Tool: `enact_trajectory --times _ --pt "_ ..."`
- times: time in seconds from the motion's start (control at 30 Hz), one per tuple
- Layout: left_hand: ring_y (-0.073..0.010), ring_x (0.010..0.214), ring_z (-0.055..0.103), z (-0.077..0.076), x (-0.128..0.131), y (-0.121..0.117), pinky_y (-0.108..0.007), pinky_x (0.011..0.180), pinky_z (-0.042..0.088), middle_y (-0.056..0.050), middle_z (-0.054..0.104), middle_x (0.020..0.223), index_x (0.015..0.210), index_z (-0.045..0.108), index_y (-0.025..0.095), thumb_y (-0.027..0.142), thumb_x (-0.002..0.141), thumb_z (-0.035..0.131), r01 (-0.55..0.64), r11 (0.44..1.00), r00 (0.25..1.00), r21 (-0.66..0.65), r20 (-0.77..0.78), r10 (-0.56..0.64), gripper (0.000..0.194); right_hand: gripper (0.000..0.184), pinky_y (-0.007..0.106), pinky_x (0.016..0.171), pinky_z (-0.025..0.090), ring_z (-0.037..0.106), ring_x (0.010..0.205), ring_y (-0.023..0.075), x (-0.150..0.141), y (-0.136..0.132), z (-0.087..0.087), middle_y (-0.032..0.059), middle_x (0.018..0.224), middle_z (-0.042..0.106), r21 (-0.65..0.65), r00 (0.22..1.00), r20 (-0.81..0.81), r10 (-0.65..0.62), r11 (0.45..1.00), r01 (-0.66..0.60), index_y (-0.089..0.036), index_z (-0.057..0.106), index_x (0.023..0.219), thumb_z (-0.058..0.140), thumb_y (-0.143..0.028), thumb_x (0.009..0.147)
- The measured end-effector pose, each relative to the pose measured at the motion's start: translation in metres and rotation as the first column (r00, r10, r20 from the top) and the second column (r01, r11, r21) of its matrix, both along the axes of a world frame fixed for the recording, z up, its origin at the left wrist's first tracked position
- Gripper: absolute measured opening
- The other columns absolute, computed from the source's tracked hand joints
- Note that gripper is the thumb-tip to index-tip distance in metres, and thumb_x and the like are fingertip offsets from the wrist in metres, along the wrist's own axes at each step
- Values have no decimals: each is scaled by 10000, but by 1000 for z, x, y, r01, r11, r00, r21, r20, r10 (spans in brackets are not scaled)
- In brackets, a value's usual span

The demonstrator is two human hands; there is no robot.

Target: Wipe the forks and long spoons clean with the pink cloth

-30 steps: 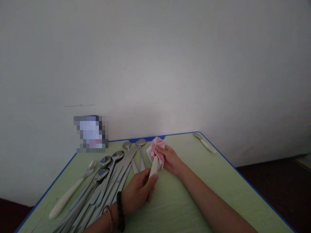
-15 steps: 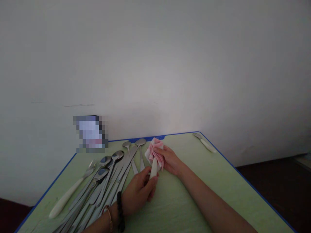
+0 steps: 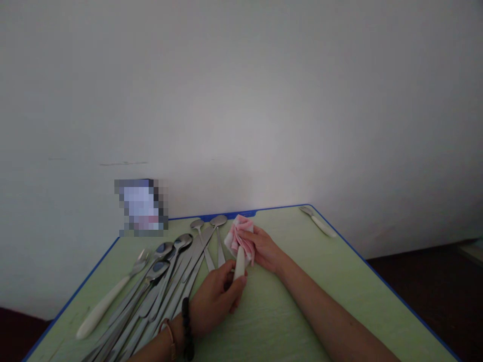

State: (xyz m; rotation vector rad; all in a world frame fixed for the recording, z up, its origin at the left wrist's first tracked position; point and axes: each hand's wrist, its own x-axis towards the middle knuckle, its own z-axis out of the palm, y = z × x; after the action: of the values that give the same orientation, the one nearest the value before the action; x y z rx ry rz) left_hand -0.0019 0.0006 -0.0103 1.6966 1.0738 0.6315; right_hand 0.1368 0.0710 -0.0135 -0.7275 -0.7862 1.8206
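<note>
Dim, grey light leaves the wall palest mid-view, darker toward the edges, with the bright screen pixelated.

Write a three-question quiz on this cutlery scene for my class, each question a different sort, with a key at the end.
1. Multiple choice: what is bunched in the right hand?
a) a sponge
b) a pink and white cloth
c) a paper cup

2. True or false: a fork lies near the table's right edge, apart from the cutlery pile.

3. Fill the gap: the white handle is gripped by the ____ hand.

Key: 1. b. 2. True. 3. Left: the left hand grips it.
</note>
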Motion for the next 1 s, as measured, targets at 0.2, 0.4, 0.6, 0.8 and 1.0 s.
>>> enact_trajectory --times 0.2,0.4,0.6,0.8,1.0 --pt "-91 412 418 -1 0 0 -183 427 318 77 443 484 821 470 169 349 874 400 13 999 1000 32 -4 -13 201 259 202 532 425 550 544 90 0 3 -5 -12 623 626 22 1000 19 3 1000 -3 -138 599 773 740 -263 595" --pt "-95 410 423 0 1 1 -185 412 307 69 450 492 808 467 166 351 859 405 2 1000 1000 8 -20 -2 201 245 202 534 425 553 543 92 0 2 -4 -9 611 623 10 999 36 11 1000 -11 -133 600 758 733 -263 599" --pt "-93 412 425 -3 0 1 -183 415 315 70 454 498 813 469 167 355 865 411 2 1000 1000 10 -9 -2 204 239 200 542 430 561 562 95 0 2 -4 -5 628 629 6 1000 25 13 1000 -13 -133 601 757 733 -247 594" --pt "-93 420 426 -5 0 1 -183 419 321 69 459 512 815 468 172 363 867 413 10 1000 1000 -5 5 -10 206 210 200 530 432 558 550 97 0 3 -8 -8 616 629 -3 1000 28 -6 1000 6 -133 604 757 703 -191 582" --pt "-91 415 411 0 1 0 -185 420 308 74 442 493 808 469 171 360 868 411 8 1000 1000 11 1 -8 207 183 211 531 443 559 550 103 1 3 -6 -2 642 639 11 1000 25 -2 1000 2 -142 599 760 648 -153 584"
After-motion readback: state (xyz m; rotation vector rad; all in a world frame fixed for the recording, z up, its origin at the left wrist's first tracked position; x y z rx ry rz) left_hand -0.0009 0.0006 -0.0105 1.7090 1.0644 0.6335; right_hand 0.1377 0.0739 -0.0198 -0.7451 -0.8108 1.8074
